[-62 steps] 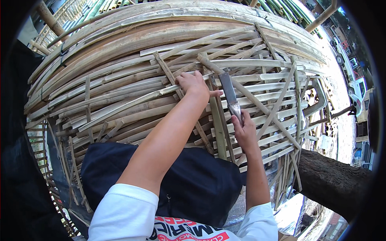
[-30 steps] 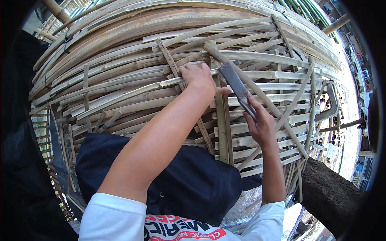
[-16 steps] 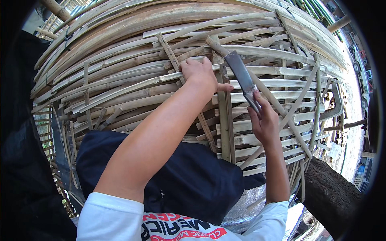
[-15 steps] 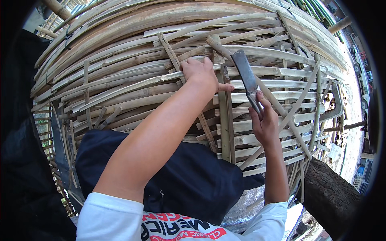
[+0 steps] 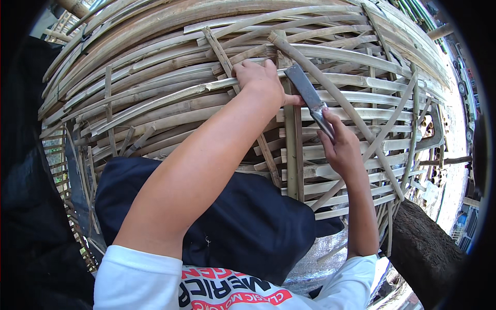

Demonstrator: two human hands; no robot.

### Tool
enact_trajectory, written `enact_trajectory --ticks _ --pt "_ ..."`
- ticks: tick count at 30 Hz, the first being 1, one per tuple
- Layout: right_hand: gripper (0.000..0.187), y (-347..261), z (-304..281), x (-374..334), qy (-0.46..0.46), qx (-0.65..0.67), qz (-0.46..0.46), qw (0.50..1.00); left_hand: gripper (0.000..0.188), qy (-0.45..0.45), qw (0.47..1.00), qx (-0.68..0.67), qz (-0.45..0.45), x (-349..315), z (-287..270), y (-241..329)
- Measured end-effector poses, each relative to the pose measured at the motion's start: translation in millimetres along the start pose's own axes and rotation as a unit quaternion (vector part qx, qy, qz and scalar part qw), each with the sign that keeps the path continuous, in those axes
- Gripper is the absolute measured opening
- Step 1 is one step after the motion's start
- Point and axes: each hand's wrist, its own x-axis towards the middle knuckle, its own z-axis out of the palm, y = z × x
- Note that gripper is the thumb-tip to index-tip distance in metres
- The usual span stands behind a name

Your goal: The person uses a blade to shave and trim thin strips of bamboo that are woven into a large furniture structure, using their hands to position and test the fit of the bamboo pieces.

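Observation:
My left hand [image 5: 258, 80] is closed over a pale split bamboo strip [image 5: 175, 97] that slants from the lower left up to the hand. Its thumb points right, across an upright bamboo piece [image 5: 293, 139]. In my right hand [image 5: 341, 147] is a cleaver [image 5: 305, 89] with a dark rectangular blade and a metal handle. The blade tilts up and left, its far end close to the strip's right end, just beside my left hand. Whether blade and strip touch, I cannot tell. My left fingertips are partly hidden behind the hand.
Long split bamboo lengths [image 5: 144, 39] lie stacked across the far side. Crossed bamboo poles [image 5: 356, 111] stand right of the cleaver. Dark cloth [image 5: 248, 222] covers my lap. A thick tree trunk [image 5: 423, 248] rises at the lower right, and a black sheet [image 5: 31, 170] hangs at left.
The cleaver blade has swung left, closer to my left hand and the strip's end. My left hand keeps its hold on the strip. The whole view has shifted slightly.

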Motion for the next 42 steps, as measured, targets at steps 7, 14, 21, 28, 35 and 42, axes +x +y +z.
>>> enact_trajectory --ticks 7,14,21,28,35,42 --pt "0.046 1 -7 10 -0.073 -0.008 0.065 0.995 0.127 -0.018 1.0 0.008 0.008 7 -3 -1" --pt "0.047 0 -14 8 -0.064 -0.087 0.012 0.994 0.129 -0.011 1.0 0.01 0.019 5 -1 -2" --pt "0.043 -13 -24 14 0.023 0.005 0.11 0.994 0.139 -0.043 0.998 0.047 0.0 -2 -10 5" --pt "0.027 3 -35 23 0.025 -0.095 0.079 0.992 0.142 -0.064 0.997 0.052 -0.003 2 -10 5" --pt "0.032 12 -11 12 -0.081 -0.204 0.082 0.972 0.141 -0.053 0.997 0.058 0.018 1 -4 6" --pt "0.034 9 -9 17 0.009 -0.151 0.074 0.986 0.14 -0.03 0.998 0.056 0.029 1 -7 4"
